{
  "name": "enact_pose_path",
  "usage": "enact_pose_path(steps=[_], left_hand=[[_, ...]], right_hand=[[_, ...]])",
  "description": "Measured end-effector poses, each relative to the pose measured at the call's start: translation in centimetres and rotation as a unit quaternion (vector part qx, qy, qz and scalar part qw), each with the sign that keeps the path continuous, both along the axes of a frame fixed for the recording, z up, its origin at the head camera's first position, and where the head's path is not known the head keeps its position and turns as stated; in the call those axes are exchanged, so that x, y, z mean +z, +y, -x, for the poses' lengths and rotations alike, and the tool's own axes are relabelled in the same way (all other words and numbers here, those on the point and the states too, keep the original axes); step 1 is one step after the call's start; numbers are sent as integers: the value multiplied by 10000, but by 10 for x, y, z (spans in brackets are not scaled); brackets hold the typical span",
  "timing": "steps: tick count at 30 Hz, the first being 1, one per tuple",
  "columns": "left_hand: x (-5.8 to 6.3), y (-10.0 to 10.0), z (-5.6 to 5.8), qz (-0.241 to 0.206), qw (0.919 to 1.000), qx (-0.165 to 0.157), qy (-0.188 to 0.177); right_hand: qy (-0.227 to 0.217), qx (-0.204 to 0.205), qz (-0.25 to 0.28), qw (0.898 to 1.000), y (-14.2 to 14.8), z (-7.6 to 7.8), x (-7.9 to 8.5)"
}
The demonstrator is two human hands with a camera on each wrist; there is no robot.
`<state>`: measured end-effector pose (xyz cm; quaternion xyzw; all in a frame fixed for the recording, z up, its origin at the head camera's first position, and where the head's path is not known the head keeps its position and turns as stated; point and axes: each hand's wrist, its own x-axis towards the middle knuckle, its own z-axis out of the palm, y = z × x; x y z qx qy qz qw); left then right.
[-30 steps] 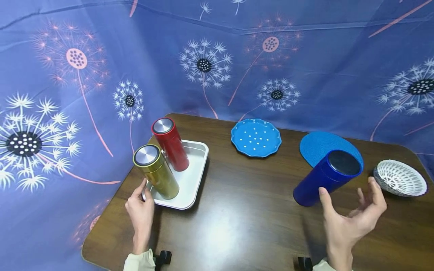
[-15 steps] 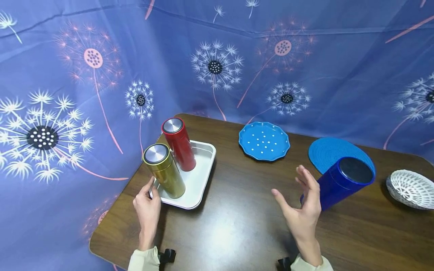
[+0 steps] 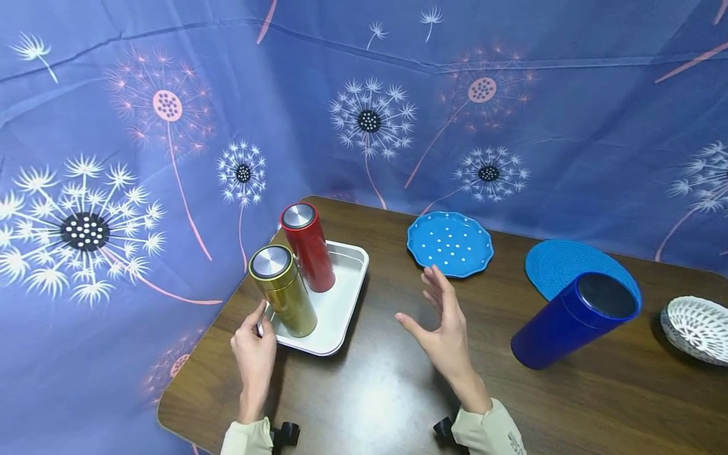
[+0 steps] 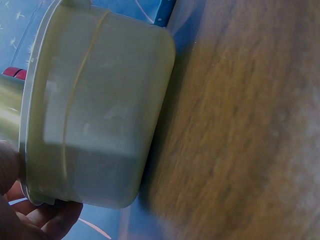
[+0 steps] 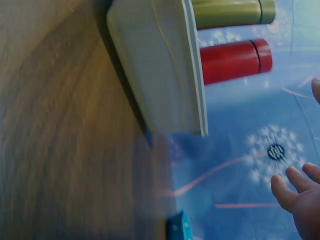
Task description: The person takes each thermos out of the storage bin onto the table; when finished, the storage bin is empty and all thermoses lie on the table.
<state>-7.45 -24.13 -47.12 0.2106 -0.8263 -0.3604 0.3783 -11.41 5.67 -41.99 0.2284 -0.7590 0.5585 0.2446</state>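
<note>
At the left, a white plastic box (image 3: 347,278) stands on the table, its deep side (image 4: 110,100) showing in the left wrist view. On top stand a gold flask (image 3: 292,303) and, behind it, a red flask (image 3: 315,253), both upright with steel-topped lids. My left hand (image 3: 253,357) pinches the box's near left corner, thumb above and fingers below the rim. In mid-air between the box and a blue flask (image 3: 563,332), my right hand (image 3: 443,335) has fingers and thumb spread, holding nothing. That blue flask stands upright on the table, dark lid on top.
A blue polka-dot plate (image 3: 449,243) lies at the back middle. Right of it is a round blue woven mat (image 3: 563,262), partly behind the blue flask. A patterned white bowl (image 3: 699,328) sits at the far right. Dandelion-print cloth (image 3: 307,114) hangs behind the table (image 3: 387,316).
My right hand has moved left, away from the blue flask, towards the box. The left hand stays at the box's corner. The head view has swung slightly left.
</note>
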Motion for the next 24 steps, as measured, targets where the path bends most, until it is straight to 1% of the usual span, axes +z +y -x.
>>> enact_pose_path(steps=[4, 9, 11, 16, 20, 24], left_hand=[[-1, 1, 1, 69, 10000, -22, 60], [-2, 1, 1, 83, 9999, -33, 99], [-2, 1, 1, 42, 9999, -17, 102], [-3, 0, 1, -48, 10000, 0, 25], [-4, -1, 2, -72, 10000, 11, 31], [-4, 0, 2, -60, 9999, 33, 78]], right_hand=[[-363, 286, 24, 9989, -17, -5, 14], [-983, 574, 102, 9934, -34, -1, 13], [-1163, 740, 131, 9904, -41, 1, 12], [-1331, 1175, 280, 9837, -61, 5, 16], [-1504, 1515, 355, 9763, -79, 7, 21], [-1465, 1805, 330, 9721, -97, 7, 21]])
